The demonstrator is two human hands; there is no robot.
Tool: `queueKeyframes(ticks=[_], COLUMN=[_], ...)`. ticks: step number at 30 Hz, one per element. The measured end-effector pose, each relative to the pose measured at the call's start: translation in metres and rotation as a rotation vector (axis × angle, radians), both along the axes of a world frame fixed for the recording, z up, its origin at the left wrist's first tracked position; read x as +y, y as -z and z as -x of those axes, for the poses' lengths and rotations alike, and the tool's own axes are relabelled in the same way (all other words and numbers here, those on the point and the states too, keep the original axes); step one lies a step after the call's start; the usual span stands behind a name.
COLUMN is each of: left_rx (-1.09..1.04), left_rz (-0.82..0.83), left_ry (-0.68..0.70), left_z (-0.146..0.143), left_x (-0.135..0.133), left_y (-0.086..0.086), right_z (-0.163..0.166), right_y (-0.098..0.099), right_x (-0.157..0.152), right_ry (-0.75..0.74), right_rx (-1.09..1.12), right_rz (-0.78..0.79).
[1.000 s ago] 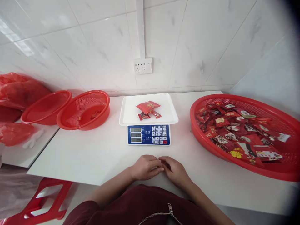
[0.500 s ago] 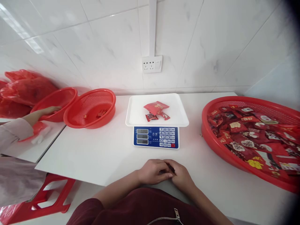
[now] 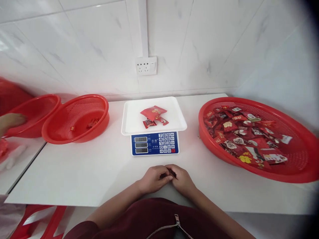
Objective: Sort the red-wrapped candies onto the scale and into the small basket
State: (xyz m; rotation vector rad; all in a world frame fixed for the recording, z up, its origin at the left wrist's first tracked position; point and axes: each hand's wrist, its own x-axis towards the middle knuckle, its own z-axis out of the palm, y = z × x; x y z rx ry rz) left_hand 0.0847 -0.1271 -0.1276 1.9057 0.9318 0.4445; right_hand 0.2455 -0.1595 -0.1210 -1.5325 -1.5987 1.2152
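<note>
My left hand (image 3: 155,179) and my right hand (image 3: 182,180) rest together on the white table (image 3: 104,172), fingers curled and fingertips touching each other. Nothing shows between them. Just beyond them stands a scale with a blue keypad panel (image 3: 155,143) and a white tray (image 3: 133,122). On that tray lie a larger red packet (image 3: 154,112) and small red wrapped pieces, one dark-printed (image 3: 149,123) and one lighter-printed (image 3: 162,120).
At right, a big red basket (image 3: 305,162) holds many wrapped snacks (image 3: 234,139). To the left sits a red basket (image 3: 74,108) with a few small packets (image 3: 93,123). Farther left, another person's hand (image 3: 12,122) reaches into a second red basket (image 3: 37,108). A wall socket (image 3: 146,66) is behind.
My view has turned to the right, so everything appears shifted left and more of the big basket shows. My hands stay together, and the packets on the tray have not moved.
</note>
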Motion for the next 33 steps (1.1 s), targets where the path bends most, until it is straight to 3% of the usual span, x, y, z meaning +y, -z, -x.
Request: queueKeyframes(ticks=[4,9,16,18,21,23,25,28,29,33], left_rx=[-0.035,-0.001,0.041,0.055,0.072,0.077,0.075,0.063,0.06,0.046], left_rz=[-0.038,-0.009,-0.011,-0.025,-0.041,-0.051,-0.062,-0.079,-0.083,-0.093], left_ry=[-0.017,-0.038,-0.006,-0.013,-0.005,0.008,0.013,0.004,0.001,0.002], left_z=[-0.001,-0.001,-0.002,-0.002,-0.002,-0.002,-0.002,-0.002,-0.001,-0.001], left_x=[0.0,0.001,0.005,0.005,0.005,0.005,0.005,0.005,0.005,0.004], left_y=[0.001,-0.01,-0.014,-0.014,-0.015,-0.016,-0.017,-0.017,-0.016,-0.014], right_z=[0.001,-0.001,-0.003,-0.012,-0.046,-0.08,-0.114,-0.152,-0.158,-0.16], right_y=[0.0,-0.002,-0.015,-0.028,-0.064,-0.095,-0.123,-0.143,-0.143,-0.123], right_x=[-0.001,-0.001,-0.006,-0.01,-0.004,0.013,0.041,0.089,0.102,0.133], right_ry=[-0.001,-0.027,-0.005,-0.032,-0.042,0.092,0.188,0.216,0.16,0.081], right_rx=[-0.055,-0.13,-0.224,-0.227,-0.288,-0.427,-0.474,-0.842,-0.996,-1.078], right_rz=[-0.033,-0.1,-0.156,-0.189,-0.338,-0.492,-0.516,-0.299,-0.173,-0.048])
